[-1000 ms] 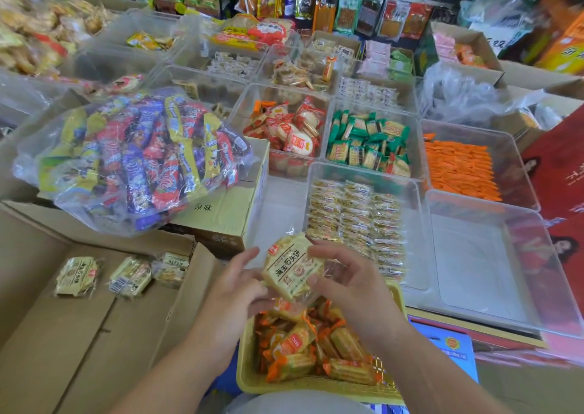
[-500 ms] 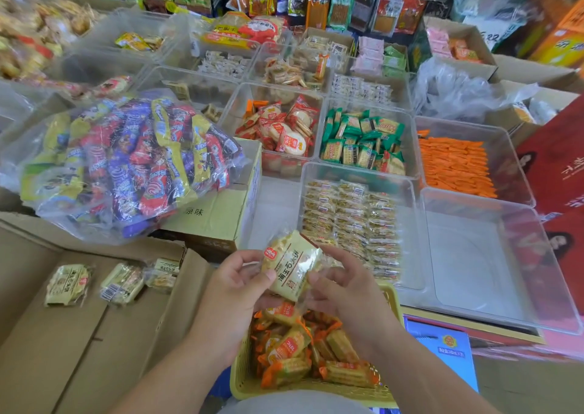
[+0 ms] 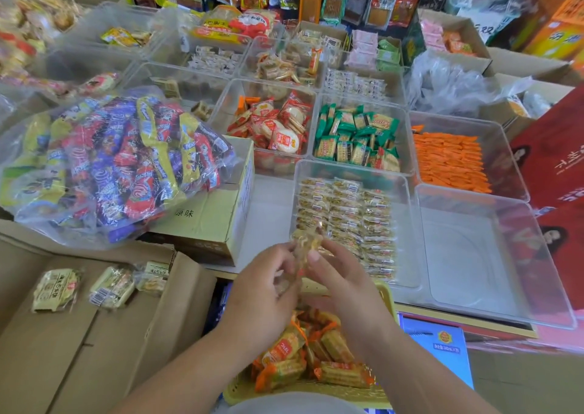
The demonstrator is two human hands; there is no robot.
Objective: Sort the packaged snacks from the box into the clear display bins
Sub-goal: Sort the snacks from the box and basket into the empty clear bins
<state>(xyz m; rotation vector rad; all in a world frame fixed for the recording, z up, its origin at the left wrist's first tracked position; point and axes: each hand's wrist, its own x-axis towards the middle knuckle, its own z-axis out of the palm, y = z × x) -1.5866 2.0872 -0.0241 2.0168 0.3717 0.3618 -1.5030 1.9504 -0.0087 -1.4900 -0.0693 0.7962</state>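
Pinching a small snack packet (image 3: 308,244) between them, the left hand (image 3: 262,290) and the right hand (image 3: 343,282) meet at the near middle of the view. Each grip is closed on the packet, the left from its left side and the right from its right, with the right thumb pressed on its front. The packet is blurred; it looks pale and clear-wrapped, and its upper end stands up above the fingertips.

It is held above the far rim of a yellow basket (image 3: 387,293) that holds orange-wrapped biscuit packs (image 3: 316,363), and just in front of the near left corner of a clear bin (image 3: 407,230) stacked with rows of small pale packets (image 3: 347,221). To the right of that bin stands another clear bin (image 3: 493,255) with nothing showing in it.

At the near left, an open cardboard box (image 3: 94,334) has three pale packets (image 3: 104,287) lying in a row along its far edge, well apart from the hands. Beyond it a large clear bag of bright sweets (image 3: 110,167) rests on a closed carton (image 3: 218,217).

Farther back, clear bins hold red-and-white round crackers (image 3: 278,129), green-wrapped biscuits (image 3: 357,138) and orange sticks (image 3: 448,160).
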